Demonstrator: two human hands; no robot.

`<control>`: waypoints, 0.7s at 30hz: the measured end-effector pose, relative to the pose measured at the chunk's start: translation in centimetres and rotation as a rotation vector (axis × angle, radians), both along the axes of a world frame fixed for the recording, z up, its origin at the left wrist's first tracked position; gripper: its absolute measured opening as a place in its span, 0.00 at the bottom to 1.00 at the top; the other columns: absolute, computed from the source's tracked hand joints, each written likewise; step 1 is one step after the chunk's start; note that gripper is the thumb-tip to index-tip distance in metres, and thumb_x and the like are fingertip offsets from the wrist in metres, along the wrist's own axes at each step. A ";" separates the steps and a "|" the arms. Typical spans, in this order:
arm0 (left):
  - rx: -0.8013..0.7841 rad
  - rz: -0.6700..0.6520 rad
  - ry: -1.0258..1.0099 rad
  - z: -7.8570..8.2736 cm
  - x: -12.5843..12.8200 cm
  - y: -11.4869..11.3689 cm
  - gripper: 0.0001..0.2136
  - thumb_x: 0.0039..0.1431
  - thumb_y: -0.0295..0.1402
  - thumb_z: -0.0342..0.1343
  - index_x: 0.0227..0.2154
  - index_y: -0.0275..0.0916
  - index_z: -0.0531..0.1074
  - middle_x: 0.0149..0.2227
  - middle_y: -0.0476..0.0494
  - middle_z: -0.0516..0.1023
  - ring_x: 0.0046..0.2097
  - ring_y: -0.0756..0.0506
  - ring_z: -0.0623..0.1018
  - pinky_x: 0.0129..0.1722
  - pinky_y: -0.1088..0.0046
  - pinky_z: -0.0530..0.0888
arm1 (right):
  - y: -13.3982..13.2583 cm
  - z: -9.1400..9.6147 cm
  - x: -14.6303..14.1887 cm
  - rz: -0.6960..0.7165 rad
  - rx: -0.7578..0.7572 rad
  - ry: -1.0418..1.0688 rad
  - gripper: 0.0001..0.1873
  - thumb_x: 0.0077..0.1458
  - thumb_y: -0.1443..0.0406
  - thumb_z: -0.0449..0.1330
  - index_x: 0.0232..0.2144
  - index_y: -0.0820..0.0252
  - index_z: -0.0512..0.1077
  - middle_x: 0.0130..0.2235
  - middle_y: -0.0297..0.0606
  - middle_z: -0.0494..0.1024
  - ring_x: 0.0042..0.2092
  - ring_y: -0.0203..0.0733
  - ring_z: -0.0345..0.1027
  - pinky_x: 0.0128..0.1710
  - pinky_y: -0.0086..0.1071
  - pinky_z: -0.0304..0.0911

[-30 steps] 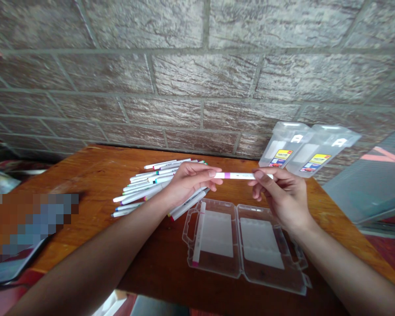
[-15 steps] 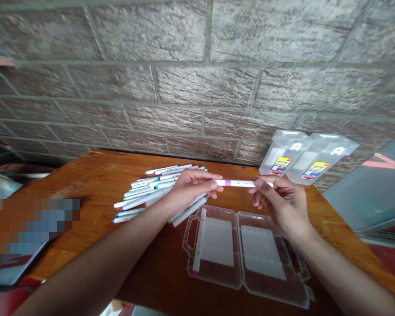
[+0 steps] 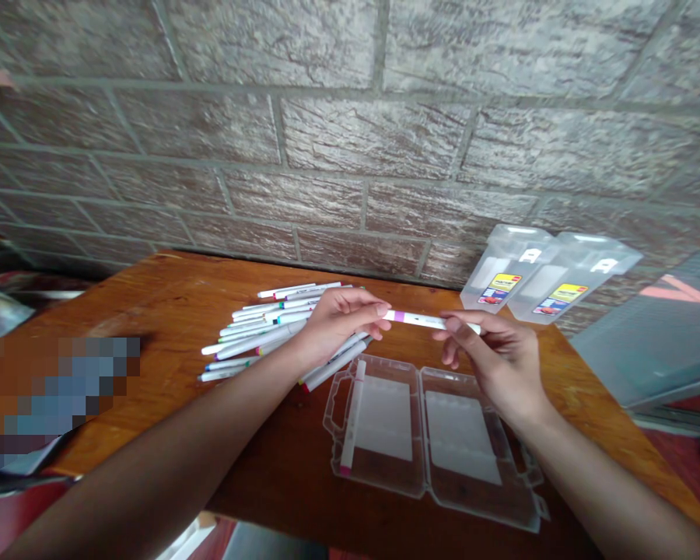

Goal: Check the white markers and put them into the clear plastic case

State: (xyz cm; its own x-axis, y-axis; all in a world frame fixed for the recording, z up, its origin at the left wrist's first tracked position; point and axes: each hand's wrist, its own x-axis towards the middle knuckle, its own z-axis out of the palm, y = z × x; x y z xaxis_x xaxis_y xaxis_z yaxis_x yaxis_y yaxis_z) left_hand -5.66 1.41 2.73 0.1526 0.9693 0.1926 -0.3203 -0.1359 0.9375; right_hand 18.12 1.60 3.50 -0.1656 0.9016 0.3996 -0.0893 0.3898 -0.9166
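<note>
Where left hand (image 3: 343, 320) blocks loose markers (image 3: 268, 341), count unclear; open case (image 3: 424, 428), nearby.

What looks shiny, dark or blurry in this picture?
Head view: pale light glints off the wall; same head view: the table darkens toward its near edge; head view again: the held marker's printing is too blurred to read.

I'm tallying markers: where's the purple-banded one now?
In the head view, just right of centre, the purple-banded marker is held between the left hand and right hand, appearing above the open clear case.
</note>
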 end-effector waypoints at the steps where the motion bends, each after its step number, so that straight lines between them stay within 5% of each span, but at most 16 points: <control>1: 0.002 -0.005 0.004 0.0 0.0 0.0 0.10 0.53 0.36 0.72 0.33 0.35 0.82 0.30 0.44 0.84 0.30 0.50 0.81 0.32 0.76 0.79 | 0.0 0.1 0.0 -0.004 0.000 -0.004 0.05 0.59 0.61 0.70 0.37 0.55 0.85 0.29 0.38 0.85 0.21 0.33 0.72 0.20 0.26 0.69; 21: 0.048 -0.013 0.090 -0.3 0.1 0.1 0.14 0.48 0.37 0.74 0.34 0.34 0.81 0.32 0.44 0.84 0.29 0.50 0.81 0.32 0.74 0.78 | -0.2 0.1 -0.2 0.003 -0.004 -0.026 0.06 0.58 0.61 0.71 0.38 0.55 0.85 0.30 0.38 0.85 0.21 0.33 0.72 0.20 0.26 0.69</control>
